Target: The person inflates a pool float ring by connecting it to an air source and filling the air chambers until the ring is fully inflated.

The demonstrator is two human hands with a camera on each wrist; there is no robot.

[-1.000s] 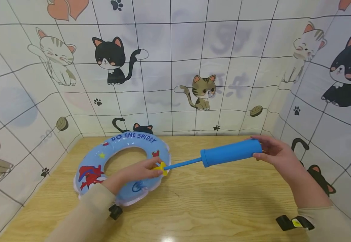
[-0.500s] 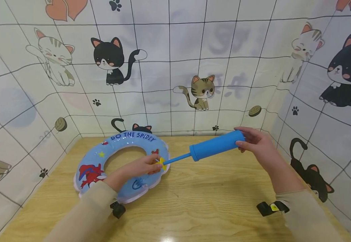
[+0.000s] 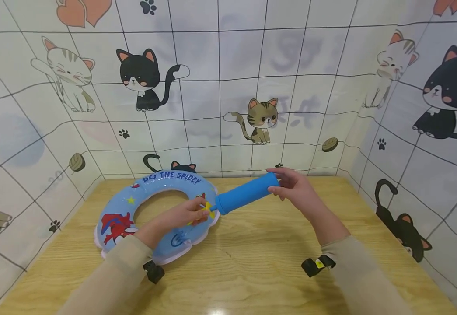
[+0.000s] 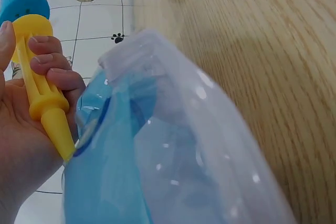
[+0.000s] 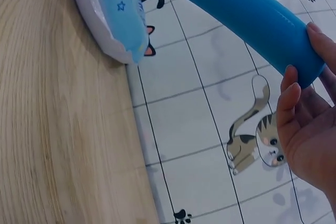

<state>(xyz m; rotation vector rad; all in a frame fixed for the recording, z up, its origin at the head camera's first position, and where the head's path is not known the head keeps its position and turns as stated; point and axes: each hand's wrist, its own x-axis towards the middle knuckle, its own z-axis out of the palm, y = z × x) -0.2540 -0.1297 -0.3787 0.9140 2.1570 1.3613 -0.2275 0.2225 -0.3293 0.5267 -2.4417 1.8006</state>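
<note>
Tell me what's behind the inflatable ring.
Beyond the inflatable ring is the grid-patterned wall, where a printed black cat shows its tail, ears and crown. The rest of the cat is covered.

Swim ring [image 3: 165, 180] is displaying glossy, semi-transp. plastic. R. of ring, pump barrel [image 3: 247, 192] is showing smooth, semi-matt plastic. Under ring, tabletop [image 3: 259, 262] is presenting wood-grain fin. w/ sheen. Behind ring, wall covering [image 3: 197, 100] is looking semi-matt.

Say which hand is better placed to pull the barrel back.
Probably the right hand: it pinches the barrel by its far end, while the left hand holds the nozzle at the ring.
</note>
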